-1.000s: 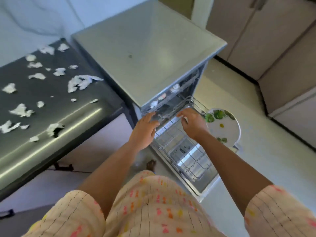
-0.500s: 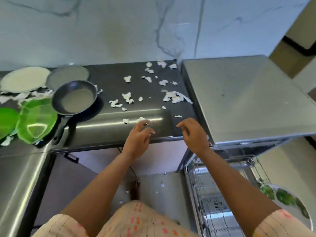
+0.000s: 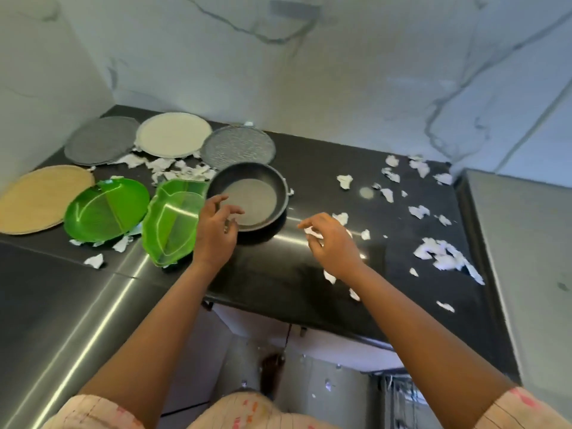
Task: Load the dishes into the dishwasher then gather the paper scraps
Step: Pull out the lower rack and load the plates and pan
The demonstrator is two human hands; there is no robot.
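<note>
Dark pan (image 3: 249, 198) flat on counter, centre. Two green divided plates (image 3: 106, 209) (image 3: 172, 221) left of it. Grey (image 3: 100, 140), cream (image 3: 173, 134), textured grey (image 3: 237, 147) and tan (image 3: 38, 198) plates behind/left. White paper scraps (image 3: 441, 252) scattered, mostly right.

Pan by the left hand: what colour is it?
Black rim, grey inside; the pan shows best in the head view, the only one.

Short peach sleeves (image 3: 523, 410) — thin stripes, pink-orange flecks, bare forearms
</note>
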